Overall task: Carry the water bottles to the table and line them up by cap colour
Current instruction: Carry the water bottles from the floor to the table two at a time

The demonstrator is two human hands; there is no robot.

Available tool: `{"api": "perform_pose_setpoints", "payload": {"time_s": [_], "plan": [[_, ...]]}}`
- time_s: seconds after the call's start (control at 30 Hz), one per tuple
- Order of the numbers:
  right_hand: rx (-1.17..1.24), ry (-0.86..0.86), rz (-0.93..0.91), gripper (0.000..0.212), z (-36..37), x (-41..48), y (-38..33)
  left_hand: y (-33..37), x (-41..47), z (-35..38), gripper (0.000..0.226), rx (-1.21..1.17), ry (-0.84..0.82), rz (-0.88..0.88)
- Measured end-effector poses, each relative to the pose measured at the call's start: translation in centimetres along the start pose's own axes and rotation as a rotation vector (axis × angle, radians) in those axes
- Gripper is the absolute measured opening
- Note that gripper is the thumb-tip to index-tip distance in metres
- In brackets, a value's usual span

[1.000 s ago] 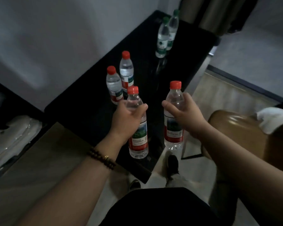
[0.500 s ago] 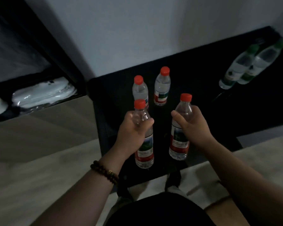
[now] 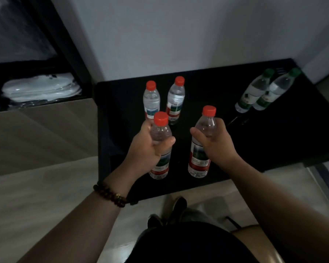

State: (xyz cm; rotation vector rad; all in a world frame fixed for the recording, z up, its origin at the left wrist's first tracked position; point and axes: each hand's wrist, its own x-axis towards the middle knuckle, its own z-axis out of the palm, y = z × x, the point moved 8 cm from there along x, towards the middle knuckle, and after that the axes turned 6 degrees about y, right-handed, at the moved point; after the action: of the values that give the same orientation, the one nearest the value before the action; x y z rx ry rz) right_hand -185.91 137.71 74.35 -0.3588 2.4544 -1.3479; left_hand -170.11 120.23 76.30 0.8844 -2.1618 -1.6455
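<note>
The left hand (image 3: 148,143) is gripping one red-capped bottle (image 3: 160,130) and the right hand (image 3: 217,143) is gripping a second red-capped bottle (image 3: 198,158), both upright over the black table (image 3: 254,139). Behind them, two standing red-capped bottles (image 3: 151,99) (image 3: 176,99) are sitting side by side. At the far right, two green-capped bottles (image 3: 253,92) (image 3: 273,92) are standing just beside each other.

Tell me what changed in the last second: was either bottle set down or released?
The left grip and right grip carried their clear plastic red-capped bottles from the corner of the black table to above its near edge, before the two standing red-capped bottles. Neither was released; whether they touch the tabletop is unclear. The standing pair and two green-capped bottles stayed put.
</note>
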Motion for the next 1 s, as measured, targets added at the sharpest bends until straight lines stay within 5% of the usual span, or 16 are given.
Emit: {"api": "perform_pose_setpoints", "payload": {"time_s": [0.4, 0.63, 0.83, 1.0], "plan": [[0.025, 0.108, 0.013, 0.054, -10.3, 3.8, 5.8, 4.1, 2.6, 10.7, 0.047, 0.146, -0.152, 0.088], [-0.035, -0.003, -0.007, 0.061, -15.9, 12.0, 9.6, 5.1, 8.5, 19.3, 0.068, 0.244, -0.135, -0.025], [-0.025, -0.081, 0.011, 0.057, -20.5, 18.9, 12.2, 5.6, 13.4, 26.6, 0.049, 0.235, -0.071, -0.191], [-0.020, -0.149, -0.046, 0.050, -22.7, 22.3, 12.7, 7.9, 16.7, 30.9, 0.039, 0.336, -0.034, -0.097]]}}
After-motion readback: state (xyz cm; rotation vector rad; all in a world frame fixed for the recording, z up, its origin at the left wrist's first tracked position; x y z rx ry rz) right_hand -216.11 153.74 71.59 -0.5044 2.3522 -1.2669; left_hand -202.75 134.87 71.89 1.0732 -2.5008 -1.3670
